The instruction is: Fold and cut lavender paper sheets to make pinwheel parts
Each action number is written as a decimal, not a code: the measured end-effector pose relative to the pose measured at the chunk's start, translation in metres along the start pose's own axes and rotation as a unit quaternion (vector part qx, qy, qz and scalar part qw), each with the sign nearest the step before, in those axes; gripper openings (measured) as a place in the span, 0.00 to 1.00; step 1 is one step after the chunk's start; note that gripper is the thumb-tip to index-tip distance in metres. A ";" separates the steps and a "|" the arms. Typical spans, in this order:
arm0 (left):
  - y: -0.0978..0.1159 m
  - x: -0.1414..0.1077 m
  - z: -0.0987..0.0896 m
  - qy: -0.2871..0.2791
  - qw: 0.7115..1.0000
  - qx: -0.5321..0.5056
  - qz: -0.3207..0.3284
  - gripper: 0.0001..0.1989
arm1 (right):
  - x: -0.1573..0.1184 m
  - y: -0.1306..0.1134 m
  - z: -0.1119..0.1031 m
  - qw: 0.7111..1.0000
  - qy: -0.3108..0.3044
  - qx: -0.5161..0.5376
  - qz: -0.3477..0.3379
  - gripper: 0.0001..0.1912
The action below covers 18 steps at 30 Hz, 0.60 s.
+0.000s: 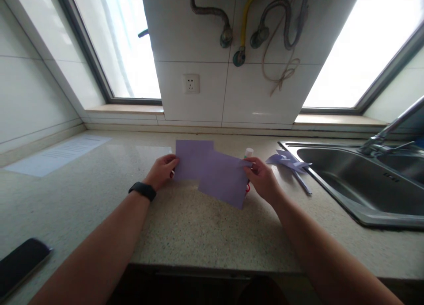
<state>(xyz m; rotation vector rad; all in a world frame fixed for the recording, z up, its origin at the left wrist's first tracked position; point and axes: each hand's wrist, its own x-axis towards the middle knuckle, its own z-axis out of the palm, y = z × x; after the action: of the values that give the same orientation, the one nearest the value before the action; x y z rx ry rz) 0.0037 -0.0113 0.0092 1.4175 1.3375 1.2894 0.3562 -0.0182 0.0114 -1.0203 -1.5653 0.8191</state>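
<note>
Two overlapping pieces of purple paper are held up over the counter. My left hand (163, 170), with a black band on its wrist, pinches the outer edge of the left sheet (194, 160). The right sheet (223, 177) is tilted, and my right hand (260, 174) grips its upper right corner. Behind that corner stands a white-capped glue stick (248, 153), mostly hidden. A bit of a red object (247, 188) shows beside the paper's right edge. Right of my right hand lies a folded purple paper pinwheel (287, 160) with a stick (302, 183).
A steel sink (344, 177) with a faucet (374, 143) is at the right. Printed paper (59, 154) lies at the back left, a black phone-like object (23, 265) at the front left. The counter (205, 238) meets a tiled wall with a socket (191, 83) and hoses.
</note>
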 end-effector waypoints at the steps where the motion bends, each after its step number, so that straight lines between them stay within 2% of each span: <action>1: -0.003 0.002 -0.003 0.019 1.000 -0.006 -0.005 0.15 | 0.000 0.001 0.000 1.000 0.000 0.000 0.001 0.14; 6: -0.009 0.008 -0.011 0.068 0.996 -0.042 -0.034 0.15 | 0.002 0.006 0.000 1.000 0.004 -0.001 0.005 0.15; 12: -0.008 0.009 -0.007 0.029 0.998 -0.035 -0.054 0.15 | 0.001 0.005 0.000 1.000 0.006 0.003 0.013 0.15; 18: -0.010 0.008 -0.007 0.024 0.997 0.063 -0.047 0.15 | 0.002 0.002 0.000 1.000 0.015 0.019 0.020 0.15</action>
<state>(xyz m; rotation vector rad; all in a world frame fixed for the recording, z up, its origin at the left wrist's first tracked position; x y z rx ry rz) -0.0053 -0.0027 0.0014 1.3967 1.5227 1.2026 0.3563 -0.0154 0.0102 -1.0350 -1.5035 0.8530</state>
